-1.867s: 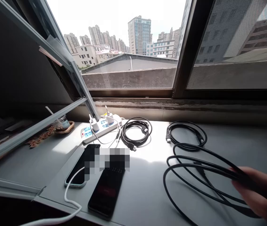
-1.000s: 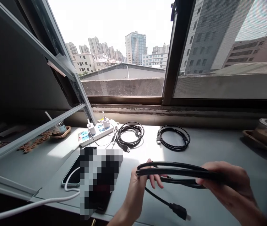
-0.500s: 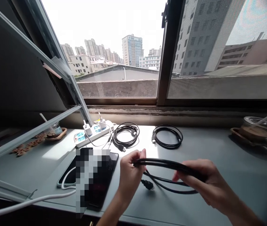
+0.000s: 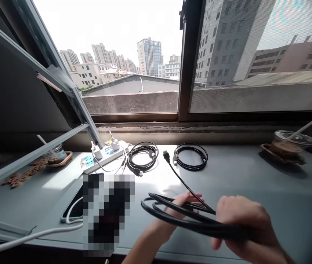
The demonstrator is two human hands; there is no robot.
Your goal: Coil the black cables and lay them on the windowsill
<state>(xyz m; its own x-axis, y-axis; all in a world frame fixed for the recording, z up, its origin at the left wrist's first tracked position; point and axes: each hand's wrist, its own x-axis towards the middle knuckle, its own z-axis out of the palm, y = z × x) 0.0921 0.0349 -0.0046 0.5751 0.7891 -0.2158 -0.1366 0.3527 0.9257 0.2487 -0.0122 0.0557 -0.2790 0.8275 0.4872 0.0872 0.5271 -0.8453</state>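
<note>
My right hand point(image 4: 245, 223) is closed around a loosely coiled black cable point(image 4: 180, 221), whose loops stick out to the left above the table. One end of this cable reaches away from me and finishes in a black plug point(image 4: 166, 156). Behind the loops, partly covered by them, is my left hand point(image 4: 185, 201); its fingers are stretched out to the right and not wrapped round the cable. Farther back on the table lie two more coiled black cables, a left coil point(image 4: 142, 158) and a right coil point(image 4: 190, 157), both with their plugs showing.
A white power strip point(image 4: 105, 157) with chargers stands back left, beside a slanted metal frame point(image 4: 80, 99). A phone point(image 4: 73, 205) and a blurred dark device point(image 4: 109, 212) lie at left. A lidded cup point(image 4: 286, 146) with a straw sits at right. The window point(image 4: 131, 102) is behind.
My left hand has let go of the cable loops and opened behind them. My right hand has come nearer with the coil, and the plug end now extends toward the back.
</note>
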